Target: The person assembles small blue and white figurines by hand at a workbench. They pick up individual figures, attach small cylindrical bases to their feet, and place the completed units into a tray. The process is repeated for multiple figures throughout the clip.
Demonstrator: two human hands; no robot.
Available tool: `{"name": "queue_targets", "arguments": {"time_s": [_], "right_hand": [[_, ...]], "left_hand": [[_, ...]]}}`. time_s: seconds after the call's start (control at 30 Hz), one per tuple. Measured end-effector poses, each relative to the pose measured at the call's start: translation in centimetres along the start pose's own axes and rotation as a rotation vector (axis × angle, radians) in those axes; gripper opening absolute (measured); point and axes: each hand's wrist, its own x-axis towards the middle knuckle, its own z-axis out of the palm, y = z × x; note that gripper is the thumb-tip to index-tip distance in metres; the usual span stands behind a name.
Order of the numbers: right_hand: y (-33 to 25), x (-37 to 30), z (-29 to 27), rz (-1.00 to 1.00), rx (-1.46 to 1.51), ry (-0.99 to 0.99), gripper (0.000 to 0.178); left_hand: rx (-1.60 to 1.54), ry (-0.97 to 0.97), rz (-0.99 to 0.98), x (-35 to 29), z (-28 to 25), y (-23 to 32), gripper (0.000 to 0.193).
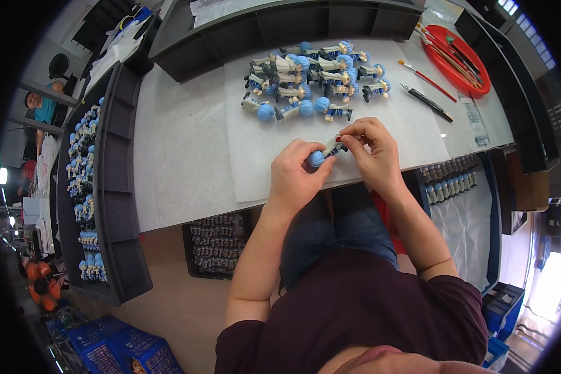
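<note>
Left hand (298, 173) and right hand (378, 156) grasp one doll (316, 159). Beyond: doll heap (300, 63) (overlapping, count unclear), one loose brush (431, 81), one red dish (484, 85).

This seems to be a small factory workshop for figurines: dozens of matching blue-haired figurines (297, 64) are lying heaped on the table (184, 162), and more are filling a dark gray tray (117, 156) at the left. A red-handled paintbrush (427, 81) is lying beside a red dish (456, 83) of brushes, while blue crates (119, 350) are standing lower down.
</note>
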Motion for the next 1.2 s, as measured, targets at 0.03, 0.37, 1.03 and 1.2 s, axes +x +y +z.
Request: {"name": "queue_targets", "arguments": {"time_s": [0.03, 0.37, 1.03, 1.2], "right_hand": [[0.2, 0.2, 0.3, 0.021, 0.028, 0.01, 0.007], [-0.3, 0.8, 1.7, -0.117, -0.046, -0.014, 0.025], [0.4, 0.5, 2.6, -0.208, -0.122, 0.012, 0.023], [0.2, 0.1, 2.4, -0.265, -0.215, -0.005, 0.023]], "left_hand": [[-0.012, 0.006, -0.019, 0.1, 0.0, 0.0, 0.02], [-0.069, 0.01, -0.083, 0.6, -0.1, -0.4, 0.019], [-0.02, 0.058, -0.062, 0.6, 0.1, -0.7, 0.02], [-0.018, 0.042, -0.078, 0.5, 0.0, -0.7, 0.021]]}}
